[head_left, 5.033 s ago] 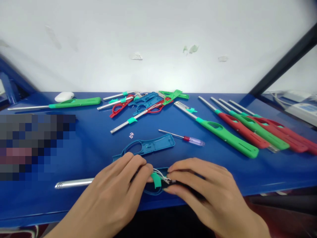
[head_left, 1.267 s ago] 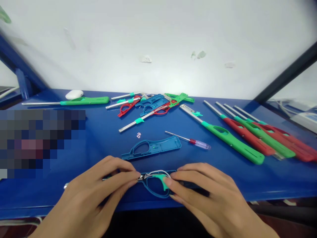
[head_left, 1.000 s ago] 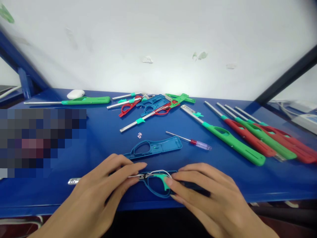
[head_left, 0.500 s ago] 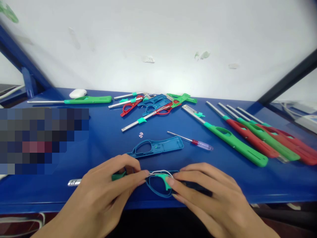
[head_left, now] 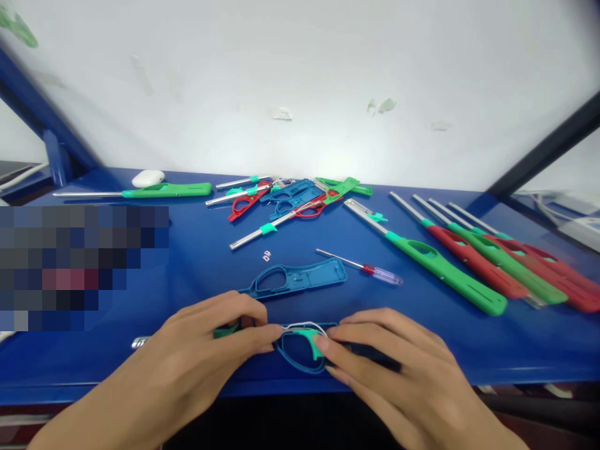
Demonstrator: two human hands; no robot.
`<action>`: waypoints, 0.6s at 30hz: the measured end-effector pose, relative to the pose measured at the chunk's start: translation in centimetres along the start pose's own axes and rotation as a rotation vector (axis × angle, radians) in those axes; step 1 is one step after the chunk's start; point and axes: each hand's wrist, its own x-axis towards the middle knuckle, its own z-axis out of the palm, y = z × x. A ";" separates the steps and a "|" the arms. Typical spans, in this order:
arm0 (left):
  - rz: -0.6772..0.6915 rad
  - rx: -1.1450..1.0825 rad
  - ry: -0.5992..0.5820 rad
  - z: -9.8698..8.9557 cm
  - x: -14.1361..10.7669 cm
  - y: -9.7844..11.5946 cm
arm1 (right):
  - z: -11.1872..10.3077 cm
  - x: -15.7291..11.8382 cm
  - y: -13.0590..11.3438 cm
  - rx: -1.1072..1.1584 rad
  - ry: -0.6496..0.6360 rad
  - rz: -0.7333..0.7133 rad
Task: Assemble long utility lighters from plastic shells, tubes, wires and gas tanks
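Note:
A blue lighter housing half (head_left: pixel 296 364) with a white wire along its loop lies at the table's front edge. My left hand (head_left: pixel 210 350) grips its left end, thumb and index finger pinched together at the wire. My right hand (head_left: pixel 398 356) grips the other end, a fingertip on the teal trigger (head_left: pixel 313 344) inside the loop. The tip of a metal tube (head_left: pixel 139 342) shows left of my left hand. Just behind my hands lies a second blue housing half (head_left: pixel 309 278), its inner side facing up.
A screwdriver (head_left: pixel 382 275) and small pink-white pieces (head_left: pixel 266 255) lie mid-table. Behind them is a pile of lighter parts (head_left: pixel 290 200). Several green and red lighters (head_left: pixel 445 272) lie at the right; another lighter (head_left: pixel 173 189) and a white case (head_left: pixel 148 179) lie back left.
My left wrist and forearm have shifted left and lower, covering more of the metal tube. The fingertips of both hands have stayed in place on the blue housing half.

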 end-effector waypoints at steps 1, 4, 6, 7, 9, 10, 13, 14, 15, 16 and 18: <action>0.003 -0.010 -0.010 0.0 0.1 0.0 | 0.0 0.0 -0.1 0.003 0.006 0.003; -0.001 -0.001 -0.035 0.0 0.0 0.1 | 0.0 0.1 -0.1 0.005 0.015 0.006; -0.003 0.024 -0.040 0.1 -0.2 0.2 | 0.0 0.1 -0.1 0.001 0.013 0.005; 0.000 0.033 -0.042 0.2 -0.2 0.2 | 0.0 0.2 -0.1 0.000 0.013 0.004; 0.007 0.036 -0.049 0.2 -0.2 0.2 | 0.0 0.2 -0.1 0.003 0.010 0.007; 0.008 0.032 -0.052 0.2 -0.1 0.2 | 0.0 0.2 -0.2 0.005 0.009 0.007; 0.016 0.021 -0.059 0.1 0.2 0.4 | 0.0 0.2 -0.2 0.010 0.004 0.013; 0.022 0.023 -0.060 0.1 0.3 0.5 | 0.0 0.2 -0.3 0.008 0.002 0.013; 0.031 0.030 -0.057 0.0 0.4 0.5 | -0.1 0.1 -0.3 0.007 -0.001 0.013; 0.042 0.040 -0.051 0.0 0.4 0.6 | -0.1 0.1 -0.2 0.004 -0.002 0.015; 0.061 0.059 -0.035 0.1 0.4 0.8 | -0.2 0.1 -0.1 -0.003 0.001 0.018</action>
